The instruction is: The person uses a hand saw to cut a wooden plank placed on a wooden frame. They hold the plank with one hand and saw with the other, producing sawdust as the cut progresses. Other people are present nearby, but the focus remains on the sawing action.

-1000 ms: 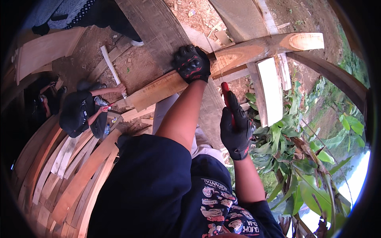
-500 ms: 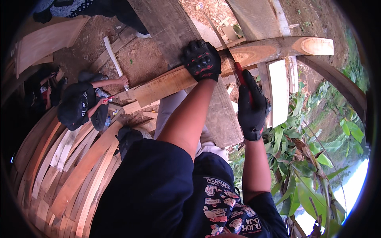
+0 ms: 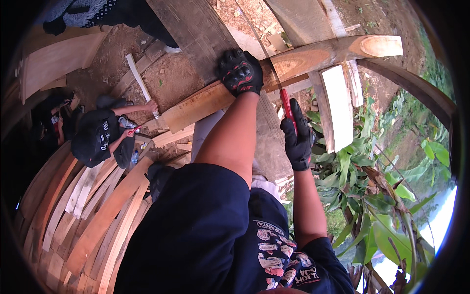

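A long, curved wooden plank [image 3: 323, 54] runs from the upper right down to the middle left. My left hand [image 3: 240, 73], in a black glove with red marks, presses flat on top of it. Just below the plank, my right hand [image 3: 296, 139], also in a black glove, is closed round the red handle of a saw [image 3: 286, 105]. The saw's thin blade crosses the plank right beside my left hand. My dark shirt fills the lower middle.
Another person in a black cap [image 3: 93, 139] crouches at the left, holding a pale strip of wood [image 3: 139, 81]. Curved wooden slats [image 3: 93, 215] are stacked at the lower left. Broad boards [image 3: 196, 34] lie under the plank, and green leafy plants [image 3: 372, 196] stand at the right.
My right hand moved up along the cut with the saw, then came back down a little. My left hand stayed pressed on the plank.
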A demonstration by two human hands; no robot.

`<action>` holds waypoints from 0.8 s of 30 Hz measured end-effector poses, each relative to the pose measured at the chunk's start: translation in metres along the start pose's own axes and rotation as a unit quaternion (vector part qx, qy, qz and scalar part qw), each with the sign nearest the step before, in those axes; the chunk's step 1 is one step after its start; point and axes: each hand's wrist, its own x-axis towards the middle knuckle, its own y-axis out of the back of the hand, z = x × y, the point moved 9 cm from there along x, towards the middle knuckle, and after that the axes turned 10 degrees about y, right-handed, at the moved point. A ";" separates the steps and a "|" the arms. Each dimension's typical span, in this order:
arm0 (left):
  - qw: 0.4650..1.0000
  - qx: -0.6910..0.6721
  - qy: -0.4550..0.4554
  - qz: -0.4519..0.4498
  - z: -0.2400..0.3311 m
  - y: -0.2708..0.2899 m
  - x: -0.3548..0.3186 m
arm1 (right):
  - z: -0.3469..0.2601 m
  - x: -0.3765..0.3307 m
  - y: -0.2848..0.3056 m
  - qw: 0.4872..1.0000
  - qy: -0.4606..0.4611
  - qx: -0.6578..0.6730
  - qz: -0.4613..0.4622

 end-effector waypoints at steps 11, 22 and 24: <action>0.999 0.033 0.015 -0.003 0.001 -0.004 0.002 | -0.062 -0.011 0.039 0.997 0.046 -0.069 -0.008; 0.999 0.040 0.022 0.019 -0.001 -0.007 0.000 | -0.140 -0.073 0.099 0.990 -0.010 -0.127 -0.053; 0.999 0.028 0.017 0.006 0.000 -0.006 0.001 | -0.143 -0.064 0.098 0.990 -0.035 -0.131 -0.049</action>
